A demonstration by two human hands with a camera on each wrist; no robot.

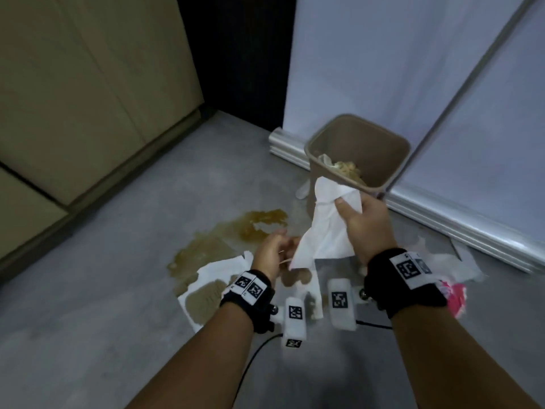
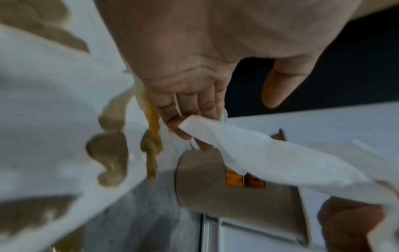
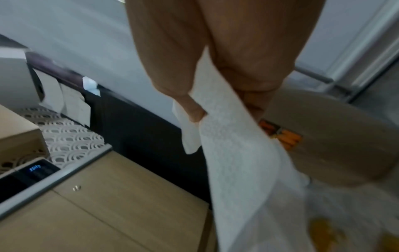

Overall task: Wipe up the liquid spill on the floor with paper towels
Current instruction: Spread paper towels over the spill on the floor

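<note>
The spill (image 1: 224, 246) is a tan-to-amber puddle with ragged, lobed edges on the smooth grey floor (image 1: 103, 290), mid-frame, just short of the bin and well apart from the cabinets (image 1: 73, 98), whose flat beige doors and low plinth close off the left side; a broad strip of bare floor lies between plinth and puddle. A soaked towel (image 1: 206, 293) lies flat on the spill's near edge, white at the borders and brown through the middle, partly hidden under the left forearm. The left hand (image 1: 272, 252) hovers above it, its grip only loosely made: the fingertips (image 2: 183, 131) touch or lightly pinch the lower corner of the clean towel (image 1: 321, 231), while the thumb stands apart; the blur leaves it unclear whether they truly clamp. That towel is white, dimpled and soft, hanging as a long drooping fold above the floor between both hands. The right hand (image 1: 365, 222) holds its upper end, thumb and curled fingers closed on the sheet, right at the near rim of the bin (image 1: 395, 154). The bin is a taupe, smooth-walled, square-mouthed tub with rounded corners, holding crumpled stained paper. It stands against the pale wall (image 1: 383, 69) and its ridged skirting (image 1: 472, 228). Further right, crumpled white paper and a pink pack (image 1: 455, 296) lie by the skirting.
</note>
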